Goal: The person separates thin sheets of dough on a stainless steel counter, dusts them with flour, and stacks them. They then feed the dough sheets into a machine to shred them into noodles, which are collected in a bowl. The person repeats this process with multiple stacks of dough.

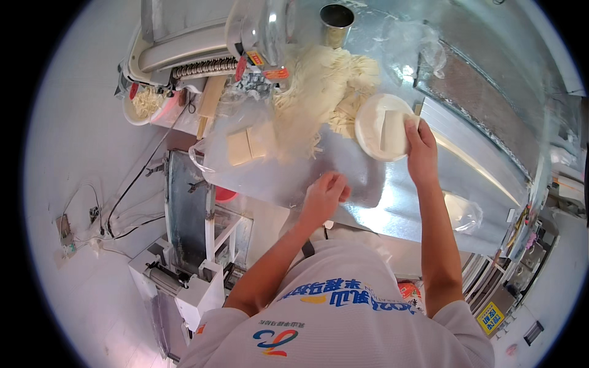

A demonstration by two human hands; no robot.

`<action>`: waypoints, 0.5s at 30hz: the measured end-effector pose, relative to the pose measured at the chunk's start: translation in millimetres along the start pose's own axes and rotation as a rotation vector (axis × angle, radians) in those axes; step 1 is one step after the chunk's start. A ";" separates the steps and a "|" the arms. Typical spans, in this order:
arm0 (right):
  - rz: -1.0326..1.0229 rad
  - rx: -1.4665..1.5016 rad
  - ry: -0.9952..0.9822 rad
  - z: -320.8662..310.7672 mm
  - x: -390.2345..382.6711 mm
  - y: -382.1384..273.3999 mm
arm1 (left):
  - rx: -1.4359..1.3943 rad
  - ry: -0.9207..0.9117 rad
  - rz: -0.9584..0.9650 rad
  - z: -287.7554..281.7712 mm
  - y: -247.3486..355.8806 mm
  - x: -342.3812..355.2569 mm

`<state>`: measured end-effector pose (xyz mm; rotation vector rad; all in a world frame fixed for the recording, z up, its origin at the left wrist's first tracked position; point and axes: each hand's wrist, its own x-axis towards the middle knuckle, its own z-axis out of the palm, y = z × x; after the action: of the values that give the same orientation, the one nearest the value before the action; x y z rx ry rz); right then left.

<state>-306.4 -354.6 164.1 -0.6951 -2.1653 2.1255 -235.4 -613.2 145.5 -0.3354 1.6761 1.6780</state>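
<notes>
My right hand (421, 147) is closed on a pale rectangular piece (394, 132), perhaps a stack of dough sheets, over a white round bowl (368, 126). Its thumb and fingers pinch the piece's right edge. My left hand (327, 195) hovers near the front of the metal table (362, 184), fingers curled together; whatever they may hold is hidden. Beyond the hands lies a big heap of pale fresh noodles (334, 76), dusted with flour. Left of the heap, two square stacks of dough sheets (246, 146) rest on clear plastic.
A noodle machine (190, 55) with a ridged roller stands at the back left. Behind the noodles is a metal cup (337, 21). A bowl of noodles (146, 104) sits far left. On the table's right lies a plastic-wrapped pale packet (461, 211).
</notes>
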 end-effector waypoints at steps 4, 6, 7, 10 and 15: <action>0.261 0.810 -0.233 -13.7 -40.4 -28.7 | -0.575 -0.357 -0.057 32.9 41.9 52.7; 0.311 0.763 -0.162 -9.9 -52.0 -32.3 | -0.829 -0.503 -0.076 56.9 66.4 61.7; 0.340 0.742 -0.129 -1.3 -58.2 -35.6 | -0.970 -0.568 -0.087 66.6 73.1 63.6; 0.188 0.350 0.060 4.1 -69.2 -37.5 | -1.048 -0.524 -0.060 87.4 74.1 57.9; 0.027 -0.379 0.125 -1.0 -73.8 -5.6 | -0.563 -0.292 0.150 97.6 67.7 43.3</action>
<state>-241.3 -377.9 190.6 -0.8546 -2.5231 1.6417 -279.7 -499.9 180.1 -0.2133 1.0189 2.1802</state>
